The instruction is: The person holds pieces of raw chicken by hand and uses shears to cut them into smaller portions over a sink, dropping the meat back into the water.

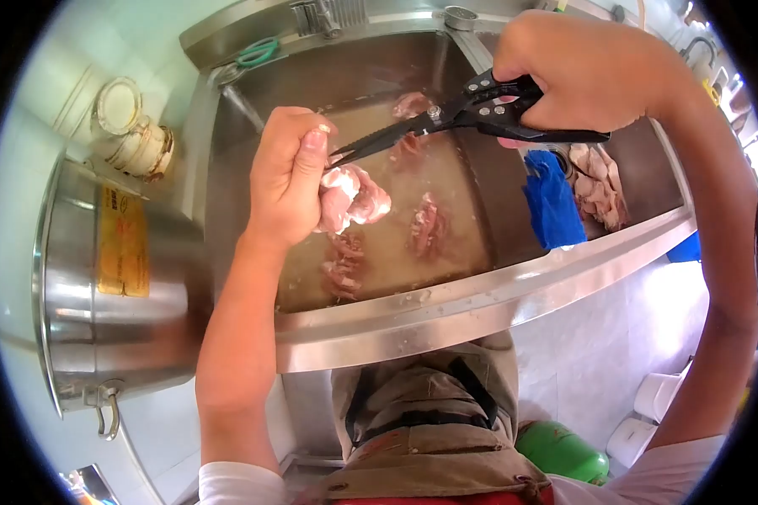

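My left hand [288, 178] is closed around a piece of raw meat [358, 199], pale pink with white fat, held above the sink [257, 80]. In my right hand [568, 80] are black kitchen scissors [459, 112], their handles gripped at the upper right. The blades point left, and their tips reach the top of the meat beside my left thumb. Below, in cloudy water, lie several more pieces of meat, among them one piece [429, 227] near the middle and another piece [343, 268] at the lower left.
A blue cloth-like item [552, 202] and pale trimmings [598, 187] lie on the sink's right side. Green-handled scissors [257, 52] rest on the back left rim. A large steel pot [72, 286] stands at left, near stained white containers [139, 139]. A green object [563, 453] sits below.
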`<state>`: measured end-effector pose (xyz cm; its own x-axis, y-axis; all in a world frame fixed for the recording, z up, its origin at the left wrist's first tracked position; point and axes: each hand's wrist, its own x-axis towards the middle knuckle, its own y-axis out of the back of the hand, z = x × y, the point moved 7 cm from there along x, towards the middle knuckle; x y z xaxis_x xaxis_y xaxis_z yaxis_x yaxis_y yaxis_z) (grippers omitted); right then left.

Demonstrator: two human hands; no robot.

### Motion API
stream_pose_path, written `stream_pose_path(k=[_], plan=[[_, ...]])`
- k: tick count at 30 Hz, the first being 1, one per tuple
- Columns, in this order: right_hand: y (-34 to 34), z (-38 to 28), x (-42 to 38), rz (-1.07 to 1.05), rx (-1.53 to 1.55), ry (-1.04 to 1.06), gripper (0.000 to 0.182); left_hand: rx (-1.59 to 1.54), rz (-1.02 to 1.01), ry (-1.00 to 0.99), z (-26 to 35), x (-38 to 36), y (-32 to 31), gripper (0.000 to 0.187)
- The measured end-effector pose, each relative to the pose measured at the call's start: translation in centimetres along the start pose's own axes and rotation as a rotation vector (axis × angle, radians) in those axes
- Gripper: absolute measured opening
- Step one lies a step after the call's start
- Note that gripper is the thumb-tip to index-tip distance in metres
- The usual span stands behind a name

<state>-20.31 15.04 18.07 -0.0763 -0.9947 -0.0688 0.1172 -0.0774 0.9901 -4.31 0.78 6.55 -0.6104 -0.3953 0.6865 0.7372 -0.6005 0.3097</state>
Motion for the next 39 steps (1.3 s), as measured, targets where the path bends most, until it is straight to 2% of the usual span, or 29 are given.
stream_pose_path(k=[1,3,5,6,8,9,11,13,16,19,22,25,29,39], plan=[[0.3,-0.4,-0.1,0.042,-0.029,0.003,0.029,-0.006,-0.013,-0.011,0.0,0.0,-0.3,0.012],[1.0,-1.7,1.2,-0.39,-0.01,-0.065,0.024,0.027,-0.039,-0.082,-0.1,0.0,-1.0,0.013],[1.1,-2.4,0.9,-0.486,-0.01,-0.025,0.024,0.054,-0.062,-0.101,-0.2,-0.1,-1.6,0.013],[1.0,-2.5,0.3,-0.365,-0.023,0.047,0.025,0.067,-0.07,-0.084,-0.1,-0.2,-1.9,0.014],[0.7,-2.2,0.2,-0.351,-0.066,0.041,0.026,0.083,-0.07,-0.02,-0.1,-0.1,-2.2,0.016],[0.5,-2.4,0.9,-0.46,-0.093,-0.038,0.027,0.086,-0.063,0.026,-0.2,0.1,-2.1,0.017],[0.0,-1.9,1.3,-0.412,-0.114,-0.086,0.026,0.067,-0.051,0.101,-0.8,0.0,-2.0,0.019],[-2.2,0.2,0.4,-0.094,-0.102,-0.019,0.023,0.028,-0.034,0.159,-1.9,-0.2,-2.0,0.021],[-4.4,3.1,-0.6,0.156,-0.031,0.129,0.019,-0.001,0.073,0.202,-3.7,-0.3,-1.1,0.023],[-7.2,4.7,-1.4,0.14,0.126,0.115,0.018,-0.042,0.103,0.333,-4.3,-0.6,-1.2,0.023],[-9.0,3.8,-1.3,-0.051,0.353,-0.044,0.017,-0.101,0.109,0.391,-3.6,-0.4,-1.6,0.023],[-9.8,2.5,-1.0,0.128,0.282,-0.015,0.016,-0.065,0.076,0.362,-3.9,-0.4,-2.2,0.022],[-10.4,1.9,-0.6,0.112,0.278,-0.044,0.015,-0.008,0.097,0.291,-3.5,-0.2,-2.1,0.023],[-9.6,1.8,-1.1,0.128,0.196,-0.079,0.016,-0.024,0.093,0.353,-3.8,-0.4,-1.8,0.025]])
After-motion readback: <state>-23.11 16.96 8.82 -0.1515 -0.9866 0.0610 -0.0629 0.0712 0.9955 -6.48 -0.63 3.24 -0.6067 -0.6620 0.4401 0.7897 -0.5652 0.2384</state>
